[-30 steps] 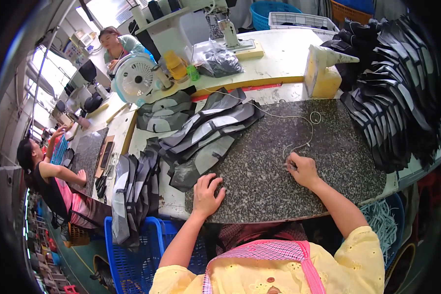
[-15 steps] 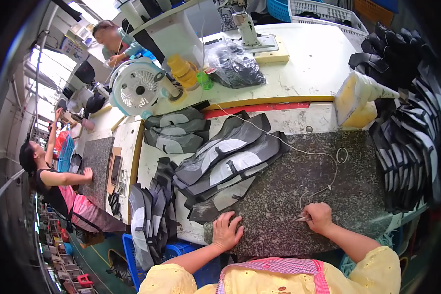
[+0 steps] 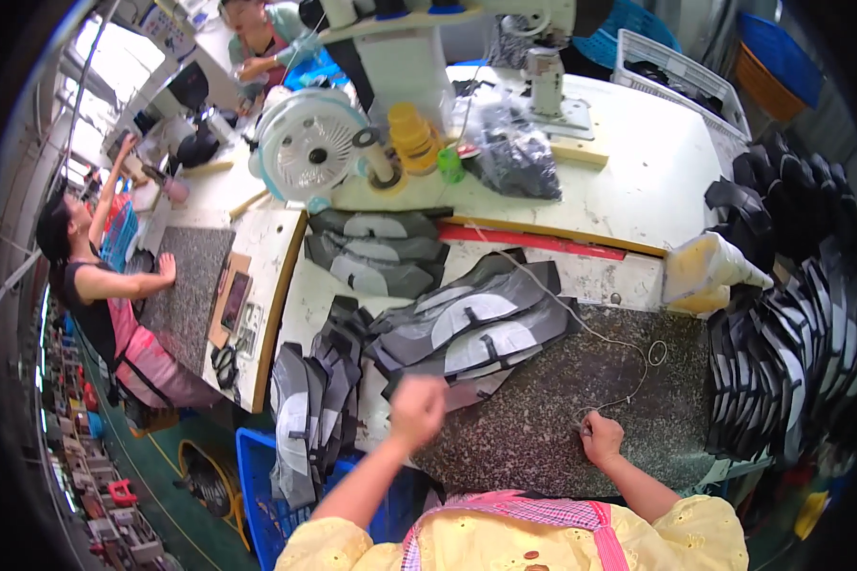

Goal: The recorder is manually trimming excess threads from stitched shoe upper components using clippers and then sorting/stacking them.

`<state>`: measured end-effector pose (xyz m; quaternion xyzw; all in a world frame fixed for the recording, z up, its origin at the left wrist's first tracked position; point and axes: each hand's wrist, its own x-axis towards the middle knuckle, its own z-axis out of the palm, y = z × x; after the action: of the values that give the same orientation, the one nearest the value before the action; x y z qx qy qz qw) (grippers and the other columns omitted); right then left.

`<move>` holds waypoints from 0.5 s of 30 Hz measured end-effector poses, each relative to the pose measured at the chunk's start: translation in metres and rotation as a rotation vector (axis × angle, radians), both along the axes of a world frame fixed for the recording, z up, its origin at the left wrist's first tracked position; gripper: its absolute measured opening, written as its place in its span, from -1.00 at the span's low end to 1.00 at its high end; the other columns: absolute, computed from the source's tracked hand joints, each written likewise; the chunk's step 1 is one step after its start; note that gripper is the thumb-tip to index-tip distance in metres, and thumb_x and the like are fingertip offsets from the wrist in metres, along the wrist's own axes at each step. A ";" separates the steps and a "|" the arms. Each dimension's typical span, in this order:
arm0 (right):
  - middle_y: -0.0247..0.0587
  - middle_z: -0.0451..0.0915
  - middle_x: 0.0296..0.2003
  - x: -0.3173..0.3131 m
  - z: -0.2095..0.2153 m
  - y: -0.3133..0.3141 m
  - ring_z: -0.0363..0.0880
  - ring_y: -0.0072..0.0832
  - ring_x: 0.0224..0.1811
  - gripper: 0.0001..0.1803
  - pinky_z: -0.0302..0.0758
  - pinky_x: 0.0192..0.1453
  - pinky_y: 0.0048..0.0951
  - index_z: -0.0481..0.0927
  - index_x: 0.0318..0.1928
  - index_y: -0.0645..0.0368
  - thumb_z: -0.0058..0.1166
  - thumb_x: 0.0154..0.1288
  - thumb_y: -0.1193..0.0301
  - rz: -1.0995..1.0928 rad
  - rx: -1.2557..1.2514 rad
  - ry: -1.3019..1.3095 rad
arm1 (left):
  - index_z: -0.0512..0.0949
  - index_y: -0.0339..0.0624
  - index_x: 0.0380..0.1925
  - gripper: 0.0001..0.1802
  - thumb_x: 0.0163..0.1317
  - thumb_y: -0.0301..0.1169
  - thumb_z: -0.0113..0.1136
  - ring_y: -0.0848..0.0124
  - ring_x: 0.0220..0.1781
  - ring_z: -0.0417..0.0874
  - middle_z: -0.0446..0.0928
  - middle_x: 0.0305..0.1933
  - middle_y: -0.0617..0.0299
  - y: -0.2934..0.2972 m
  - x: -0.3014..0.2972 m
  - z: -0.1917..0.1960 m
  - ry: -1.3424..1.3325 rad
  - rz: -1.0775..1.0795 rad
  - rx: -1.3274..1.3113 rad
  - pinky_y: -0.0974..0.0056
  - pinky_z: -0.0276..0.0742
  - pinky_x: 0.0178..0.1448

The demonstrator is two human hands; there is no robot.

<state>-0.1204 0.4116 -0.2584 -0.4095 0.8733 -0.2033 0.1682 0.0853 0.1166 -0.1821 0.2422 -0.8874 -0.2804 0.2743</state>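
My right hand [image 3: 602, 439] is closed around a small pair of thread snips [image 3: 584, 431], mostly hidden by the fingers, low over the dark speckled board [image 3: 657, 381]. A thin white cord [image 3: 600, 336] loops across the board to the snips. My left hand [image 3: 419, 409] is raised at the near edge of a pile of curved grey and black fabric panels [image 3: 486, 347]. Motion smears its fingers, and whether it touches a panel is unclear. More such panels lie in a far pile [image 3: 376, 252] and a near left pile [image 3: 314, 400].
Tall stacks of panels [image 3: 781, 362] stand at the right beside a yellowed cone [image 3: 705, 271]. Behind are a white fan [image 3: 305, 143], a sewing machine [image 3: 548, 86] and a plastic bag [image 3: 514, 147]. A blue crate [image 3: 257, 476] sits below left. Two people work at left and behind.
My left hand has lifted off the board and moved slightly left and away from me, toward the panels. My right hand stays on the snips. The whole view has shifted.
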 end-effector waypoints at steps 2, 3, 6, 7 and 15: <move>-0.18 0.50 -0.60 0.003 0.006 0.001 0.51 -0.14 -0.48 -0.86 0.39 -0.38 -0.15 0.43 -0.46 0.07 0.12 -0.08 0.49 -0.099 0.073 0.005 | 0.54 -0.25 -0.40 -0.89 0.02 -0.53 0.14 0.16 -0.31 0.54 0.53 -0.35 0.07 -0.061 -0.014 0.012 0.103 0.239 -0.025 0.21 0.46 -0.19; -0.17 0.51 -0.58 0.002 0.008 0.000 0.52 -0.13 -0.47 -0.85 0.39 -0.38 -0.15 0.42 -0.44 0.07 0.12 -0.07 0.49 -0.116 0.105 -0.019 | 0.53 -0.27 -0.33 -0.85 0.05 -0.50 0.14 0.22 -0.31 0.54 0.52 -0.30 0.09 -0.090 -0.020 0.010 0.092 0.385 0.135 0.23 0.46 -0.18; -0.16 0.53 -0.55 0.006 0.003 -0.007 0.53 -0.12 -0.44 -0.84 0.39 -0.38 -0.15 0.43 -0.41 0.07 0.13 -0.05 0.48 -0.180 0.129 -0.060 | 0.41 -0.22 0.00 -0.52 0.02 -0.42 0.20 0.22 -0.19 0.54 0.49 -0.14 0.02 -0.192 -0.002 -0.040 0.004 0.673 0.406 0.21 0.44 -0.07; -0.16 0.54 -0.52 0.006 0.001 -0.007 0.54 -0.11 -0.42 -0.83 0.40 -0.37 -0.17 0.42 -0.39 0.07 0.15 0.01 0.45 -0.219 0.163 -0.103 | 0.36 -0.18 0.06 -0.44 -0.01 -0.40 0.22 0.17 -0.09 0.51 0.47 -0.08 0.00 -0.220 -0.002 -0.051 -0.060 0.756 0.427 0.19 0.40 0.01; -0.11 0.52 -0.55 0.011 0.012 -0.016 0.55 -0.08 -0.45 -0.78 0.41 -0.40 -0.23 0.41 -0.41 0.12 0.22 0.05 0.38 -0.322 0.248 -0.099 | -0.05 0.11 0.35 0.10 -0.23 -0.38 0.37 0.06 0.45 -0.09 -0.03 0.42 0.08 -0.328 -0.037 -0.031 -0.798 0.191 -0.371 -0.15 0.05 0.34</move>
<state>-0.1095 0.3953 -0.2468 -0.2303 0.9364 -0.1386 0.2255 0.0485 -0.2118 -0.2135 0.3590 -0.9326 0.0254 -0.0262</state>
